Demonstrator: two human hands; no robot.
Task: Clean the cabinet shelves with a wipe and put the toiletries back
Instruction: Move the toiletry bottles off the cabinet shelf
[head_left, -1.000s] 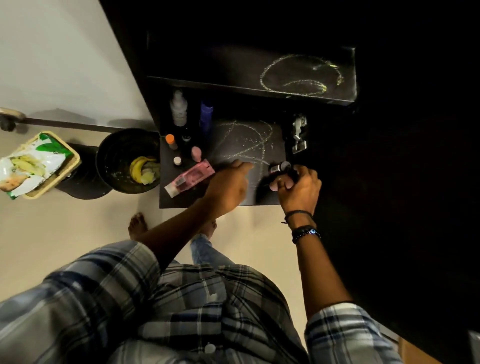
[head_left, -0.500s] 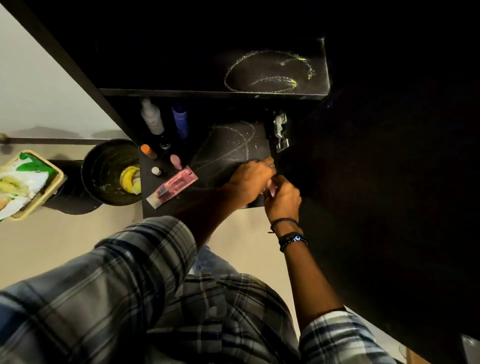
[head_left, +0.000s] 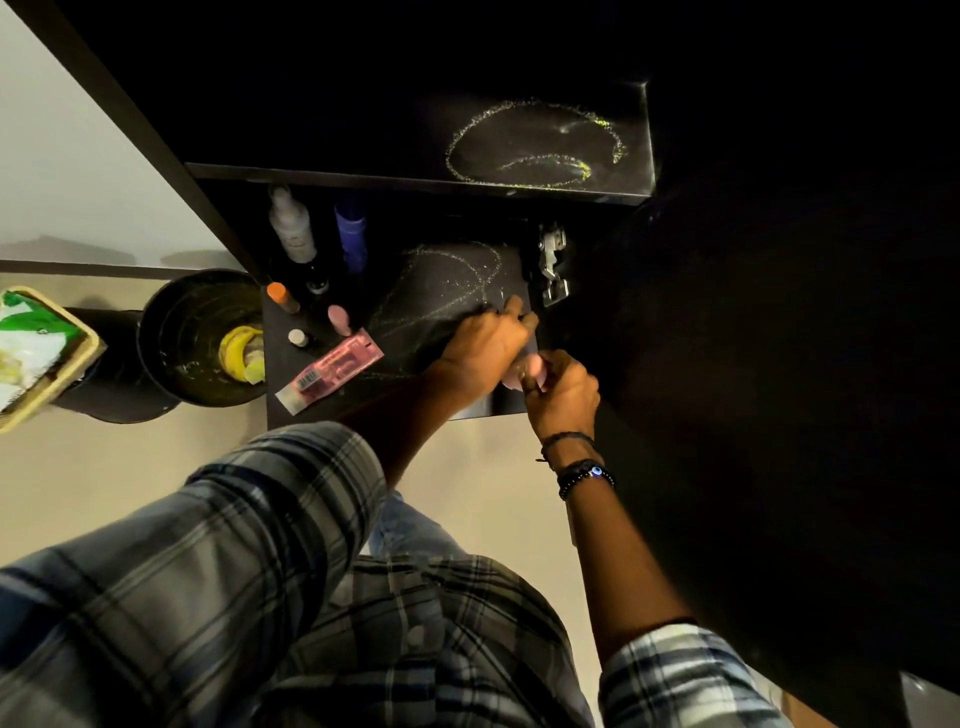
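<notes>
A pale floor (head_left: 483, 483) is lying below a dark open cabinet, seen from above; a black bin (head_left: 197, 338) holding a banana peel is standing to the left of the lower shelf (head_left: 441, 291)

Nearest the viewer, the right hand (head_left: 563, 395) is closing around a small pale pink item (head_left: 527, 370) at the shelf's front right corner; what the item is cannot be told, most of it being hidden. The left hand (head_left: 485, 345) is touching it from the other side, fingers curled and pressing down toward the shelf. No wipe is visible, so whether the left hand is gripping anything cannot be told.

Further in, a pink tube (head_left: 332, 371) is lying flat near the front left. Behind it a small white-capped bottle (head_left: 297, 338), a pink-capped item (head_left: 338, 318) and an orange-capped bottle (head_left: 283, 297) are standing close together. At the back a white spray bottle (head_left: 292, 226) and a blue bottle (head_left: 350, 234) are standing upright. Yellowish powdery streaks are showing on the lower shelf and on the upper shelf (head_left: 545, 145), so wiping is judged unfinished.

Handling judgement: the pink item is appearing light, rigid and smooth, likely slippery; a pinch around its body is advisable. The tube is soft and is best taken at mid-length
</notes>
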